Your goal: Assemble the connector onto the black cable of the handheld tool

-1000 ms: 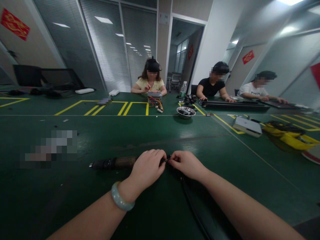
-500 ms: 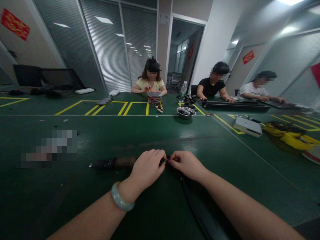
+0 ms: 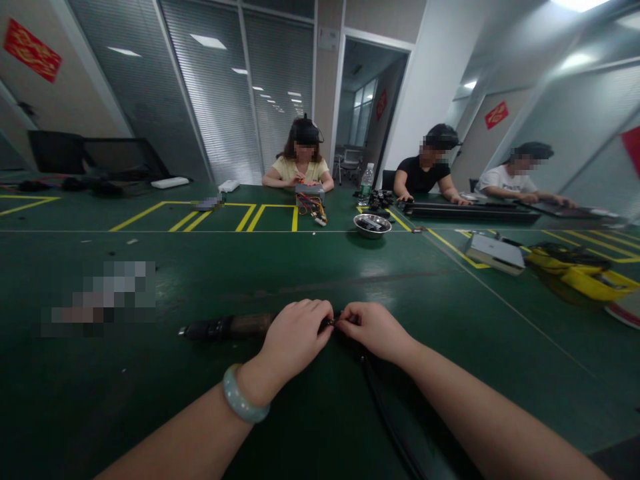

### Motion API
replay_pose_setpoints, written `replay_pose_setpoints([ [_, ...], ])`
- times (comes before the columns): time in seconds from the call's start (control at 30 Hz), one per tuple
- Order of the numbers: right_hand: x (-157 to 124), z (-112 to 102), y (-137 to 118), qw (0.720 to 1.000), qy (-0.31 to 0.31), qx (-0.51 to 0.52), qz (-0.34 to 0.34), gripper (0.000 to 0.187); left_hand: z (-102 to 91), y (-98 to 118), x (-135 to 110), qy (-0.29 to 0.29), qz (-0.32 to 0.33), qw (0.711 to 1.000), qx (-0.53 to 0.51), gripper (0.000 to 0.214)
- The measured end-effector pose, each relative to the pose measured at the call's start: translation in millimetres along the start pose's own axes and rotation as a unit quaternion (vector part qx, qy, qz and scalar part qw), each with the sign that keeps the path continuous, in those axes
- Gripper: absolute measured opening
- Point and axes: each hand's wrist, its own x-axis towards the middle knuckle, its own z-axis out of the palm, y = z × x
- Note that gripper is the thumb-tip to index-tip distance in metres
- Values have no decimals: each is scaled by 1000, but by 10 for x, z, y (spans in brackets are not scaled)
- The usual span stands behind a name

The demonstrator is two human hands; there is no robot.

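Two hands: left hand [image 3: 297, 333] curled over the rear of the tool, fingers closed round it; right hand [image 3: 377, 330] just beside it, thumb and forefinger pinched on a small connector-like part [image 3: 332, 322], too tiny to name surely
Electric screwdriver [image 3: 250, 325]: lies toward the near edge of the worktop [image 3: 320, 263], metal tip pointing to the left edge; rear hidden under the left hand
Handling: probably solid and fairly weighty, stiff-barrelled, round enough to roll; best held about the brown grip, back from the tip; the small part likely suits fingertips only
Black cable [image 3: 387, 407]: runs from below the right hand to the near edge; likely flexible but springy; its join to the tool cannot be seen
Beyond the hands: metal bowl [image 3: 373, 234] of dark pieces
Far edge: grey box [image 3: 310, 190] trailing coloured wires; water bottle [image 3: 367, 183]; three seated people
Toward the right edge: silver box [image 3: 495, 252]; yellow bag [image 3: 595, 280]
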Motion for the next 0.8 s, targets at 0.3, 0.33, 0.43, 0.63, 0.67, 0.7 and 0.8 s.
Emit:
replay_pose_setpoints([
  [0.3,0,1,7,1000,0,-3,-5,14,10,-19,14,-2,23,1000,-2,6],
  [0.33,0,1,9,1000,-1,-4,-4,15,13,-21,14,0,25,1000,-5,7],
  [0.43,4,-1,15,1000,-2,-10,-1,15,19,-22,11,8,30,999,-8,9],
  [0.63,8,-6,11,1000,-5,-18,1,15,0,13,2,37,61,997,-3,12],
  [0.67,7,-4,10,1000,-4,-20,1,15,-1,18,0,38,65,997,-4,13],
  [0.7,5,-1,10,1000,-2,-21,0,14,0,21,-1,36,67,997,-6,13],
  [0.8,4,10,9,1000,0,-22,0,15,17,16,-2,26,60,998,-15,12],
])
